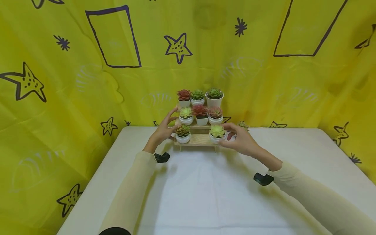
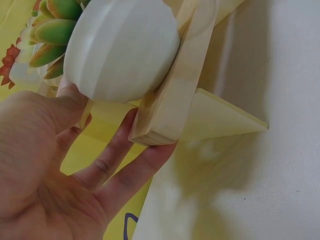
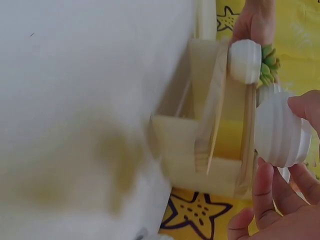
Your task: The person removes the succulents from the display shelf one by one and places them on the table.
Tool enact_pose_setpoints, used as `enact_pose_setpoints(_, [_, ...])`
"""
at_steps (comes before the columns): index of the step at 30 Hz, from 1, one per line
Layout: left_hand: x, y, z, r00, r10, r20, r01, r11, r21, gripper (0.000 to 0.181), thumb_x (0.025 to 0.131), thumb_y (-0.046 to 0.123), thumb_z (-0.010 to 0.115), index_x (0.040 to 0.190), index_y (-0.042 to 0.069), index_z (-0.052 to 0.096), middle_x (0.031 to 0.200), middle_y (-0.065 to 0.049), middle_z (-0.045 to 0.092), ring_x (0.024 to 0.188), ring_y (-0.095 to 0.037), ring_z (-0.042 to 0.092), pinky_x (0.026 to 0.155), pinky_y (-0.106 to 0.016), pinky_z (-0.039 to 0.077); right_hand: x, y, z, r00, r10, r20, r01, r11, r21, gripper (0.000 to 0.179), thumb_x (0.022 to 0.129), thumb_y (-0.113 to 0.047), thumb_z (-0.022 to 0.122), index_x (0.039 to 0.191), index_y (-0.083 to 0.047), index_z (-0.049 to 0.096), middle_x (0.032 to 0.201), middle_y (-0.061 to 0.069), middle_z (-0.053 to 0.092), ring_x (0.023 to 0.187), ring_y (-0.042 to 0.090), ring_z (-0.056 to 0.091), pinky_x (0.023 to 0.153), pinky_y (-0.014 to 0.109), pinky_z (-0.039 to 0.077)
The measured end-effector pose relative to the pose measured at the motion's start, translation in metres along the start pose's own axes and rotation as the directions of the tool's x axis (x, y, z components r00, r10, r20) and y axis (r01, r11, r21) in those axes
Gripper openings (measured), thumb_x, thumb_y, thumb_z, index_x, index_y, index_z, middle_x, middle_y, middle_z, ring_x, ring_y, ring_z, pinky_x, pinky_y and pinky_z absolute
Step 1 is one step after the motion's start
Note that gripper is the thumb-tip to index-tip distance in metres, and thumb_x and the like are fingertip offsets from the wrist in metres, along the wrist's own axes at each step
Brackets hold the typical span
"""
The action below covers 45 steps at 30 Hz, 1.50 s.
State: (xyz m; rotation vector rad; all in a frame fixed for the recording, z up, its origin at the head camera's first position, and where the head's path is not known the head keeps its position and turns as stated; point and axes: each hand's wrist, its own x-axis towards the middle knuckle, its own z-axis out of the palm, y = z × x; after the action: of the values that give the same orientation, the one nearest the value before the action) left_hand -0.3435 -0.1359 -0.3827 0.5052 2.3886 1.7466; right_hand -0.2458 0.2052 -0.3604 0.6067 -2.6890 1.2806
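A three-step wooden plant stand (image 1: 198,140) holds potted artificial succulents. My right hand (image 1: 241,140) pinches the ribbed white pot of a yellow-green succulent (image 1: 217,131) between thumb and fingers. In the right wrist view this pot (image 3: 280,130) hangs above the right end of the lowest step, a gap beneath it. At the stand's left end, my left hand (image 1: 163,130) has its fingers spread, with fingertips touching the end of the lowest step (image 2: 160,130). Its thumb lies close beside the white pot of a green-orange succulent (image 1: 182,133), which sits on that step.
On the middle step stand a pale green succulent (image 1: 186,114) and two reddish ones. The top step bears a red succulent (image 1: 184,96) and two green ones. Another succulent (image 1: 243,125) shows behind my right hand. A yellow patterned curtain (image 1: 205,49) hangs behind the white table (image 1: 188,195).
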Motion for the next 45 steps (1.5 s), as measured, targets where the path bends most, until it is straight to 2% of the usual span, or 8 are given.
enact_pose_setpoints(12, [-0.004, 0.004, 0.002, 1.000, 0.012, 0.003, -0.012, 1.000, 0.000, 0.075, 0.107, 0.007, 0.053, 0.162, 0.046, 0.020, 0.163, -0.015, 0.032, 0.126, -0.056, 0.053, 0.063, -0.053, 0.062, -0.020, 0.016, -0.038, 0.999, 0.024, -0.021, -0.025, 0.997, -0.069, 0.063, 0.089, -0.027, 0.083, 0.141, -0.002, 0.056, 0.109, 0.012, 0.067, 0.092, 0.025, 0.060, 0.068, 0.030, 0.047])
enact_pose_setpoints(21, [-0.002, 0.001, 0.001, 1.000, 0.005, 0.001, -0.005, 1.000, -0.009, 0.075, 0.106, 0.007, 0.055, 0.161, 0.047, 0.022, 0.163, -0.015, 0.032, 0.128, -0.055, 0.052, 0.062, -0.052, 0.062, -0.033, 0.035, -0.066, 0.997, 0.058, -0.047, -0.063, 0.992, -0.112, 0.066, 0.090, -0.028, 0.082, 0.142, 0.000, 0.053, 0.123, 0.016, 0.064, 0.094, 0.025, 0.059, 0.065, 0.026, 0.050])
enact_pose_setpoints(30, [-0.002, 0.001, 0.001, 1.000, 0.005, -0.001, -0.005, 1.000, -0.007, 0.075, 0.106, 0.008, 0.056, 0.161, 0.047, 0.022, 0.163, -0.015, 0.031, 0.128, -0.054, 0.052, 0.062, -0.052, 0.062, -0.045, 0.059, -0.091, 0.992, 0.110, -0.061, -0.116, 0.987, -0.107, 0.073, 0.094, -0.031, 0.078, 0.151, -0.002, 0.045, 0.143, 0.023, 0.052, 0.094, 0.005, 0.056, 0.070, 0.023, 0.050])
enact_pose_setpoints(45, [-0.001, 0.000, 0.001, 1.000, 0.025, -0.003, -0.025, 1.000, 0.012, 0.076, 0.106, 0.006, 0.055, 0.162, 0.045, 0.021, 0.163, -0.016, 0.033, 0.128, -0.053, 0.053, 0.060, -0.050, 0.062, -0.048, 0.092, -0.103, 0.982, 0.166, -0.092, -0.175, 0.979, -0.103, 0.073, 0.095, -0.033, 0.076, 0.151, 0.000, 0.044, 0.143, 0.025, 0.052, 0.089, -0.004, 0.055, 0.071, 0.017, 0.049])
